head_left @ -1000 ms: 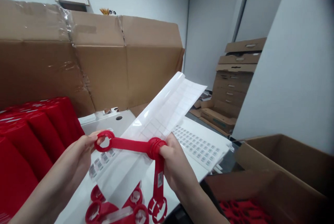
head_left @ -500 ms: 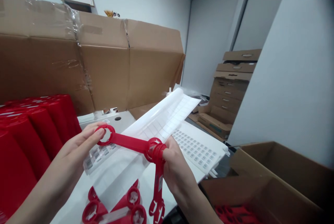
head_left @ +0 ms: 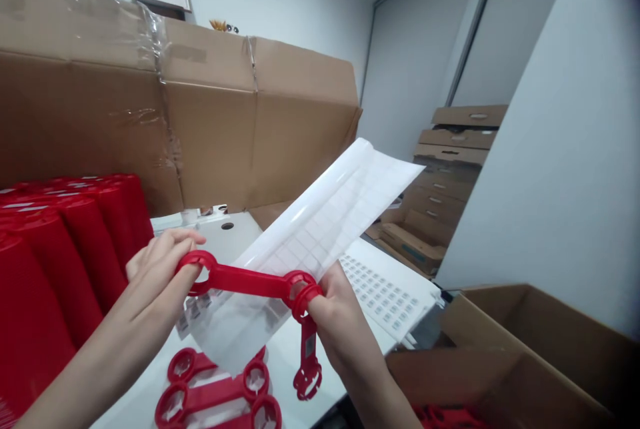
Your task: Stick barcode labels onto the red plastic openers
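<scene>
The left hand [head_left: 163, 265] grips one ring end of the red strap [head_left: 250, 280]; the right hand [head_left: 343, 312] clamps the opposite end and a second strap [head_left: 309, 345], hanging below that grip. A white sheet [head_left: 320, 222] slants behind; further red straps [head_left: 215, 394] lie beneath.

Bare left hand [head_left: 163, 269] held the left end of a long red plastic strip with ringed ends [head_left: 247, 280], fingers bent. Bare left forearm [head_left: 85, 369] slanted up toward that end. Bare right hand [head_left: 343, 312] gripped at the strip's right end, fingertips hidden; bare right forearm [head_left: 380, 389] rose from below it.
</scene>
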The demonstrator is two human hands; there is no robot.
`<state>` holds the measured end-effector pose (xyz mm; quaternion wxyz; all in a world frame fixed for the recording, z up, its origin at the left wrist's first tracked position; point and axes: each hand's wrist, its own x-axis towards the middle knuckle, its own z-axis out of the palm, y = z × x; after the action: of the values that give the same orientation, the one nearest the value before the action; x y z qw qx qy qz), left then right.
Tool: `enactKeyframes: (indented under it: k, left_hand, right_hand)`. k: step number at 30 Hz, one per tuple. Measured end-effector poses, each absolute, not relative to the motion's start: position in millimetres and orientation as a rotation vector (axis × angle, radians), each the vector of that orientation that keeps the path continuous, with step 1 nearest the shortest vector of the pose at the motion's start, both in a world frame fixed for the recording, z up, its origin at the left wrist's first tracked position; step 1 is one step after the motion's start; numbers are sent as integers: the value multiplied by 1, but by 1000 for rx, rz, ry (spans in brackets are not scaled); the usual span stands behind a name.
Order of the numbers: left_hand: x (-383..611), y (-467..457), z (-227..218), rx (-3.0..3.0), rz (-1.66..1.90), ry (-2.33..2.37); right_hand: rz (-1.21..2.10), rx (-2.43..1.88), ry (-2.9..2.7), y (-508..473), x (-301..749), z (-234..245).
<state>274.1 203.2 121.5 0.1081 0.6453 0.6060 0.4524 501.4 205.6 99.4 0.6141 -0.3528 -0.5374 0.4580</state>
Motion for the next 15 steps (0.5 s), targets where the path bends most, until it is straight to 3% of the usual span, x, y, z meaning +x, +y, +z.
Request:
enactKeyframes:
  k: [4,10,15]
  left_hand:
    - [262,202,121,1967,1212,1852]
    - [280,202,117,1907,1449,1819]
    - [288,209,112,1646,1429,1704]
  right_hand:
    - [1158,-769,-1190,202,499,105]
    - [1195,-796,-1139,204,498,97]
    - [1215,-729,-1063,207,492,91]
